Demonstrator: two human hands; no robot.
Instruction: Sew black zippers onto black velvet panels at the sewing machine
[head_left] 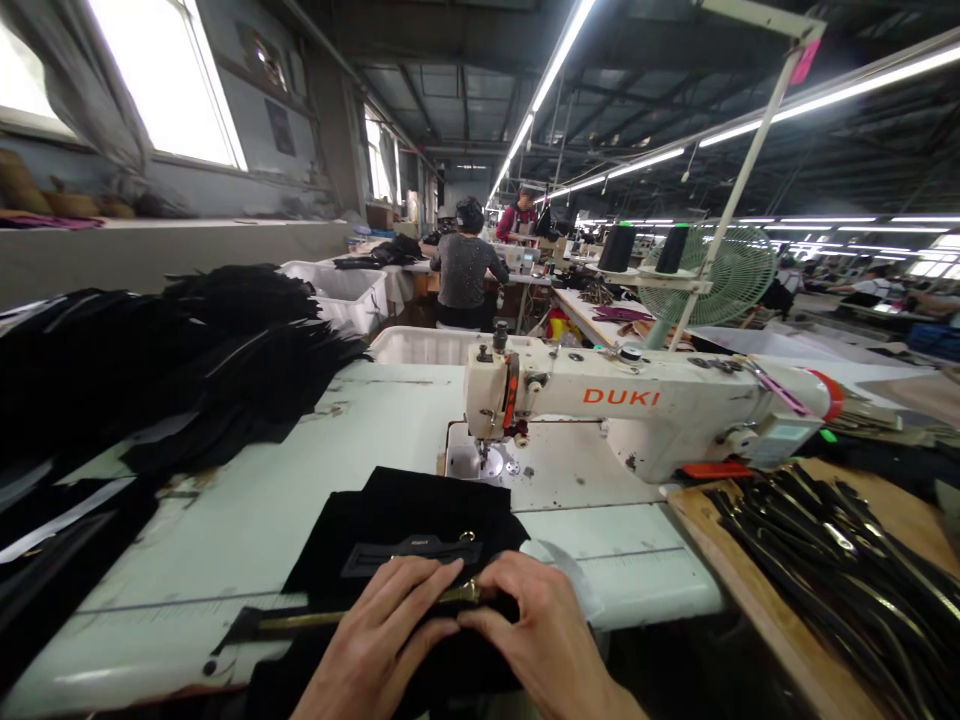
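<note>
Pale green table under the work, sewing machine just beyond the grip. Brass zipper runs out leftward from under the left hand, over black fabric. Left fingers lie nearly straight across it, thumb apart; right hand looks pinched on its brass end. Best practice: tape untwisted, light tension between hands, fabric flat beneath, fingertips off the teeth.

Pale green table under black panel, dark cloth pile, white sewing machine.
</note>
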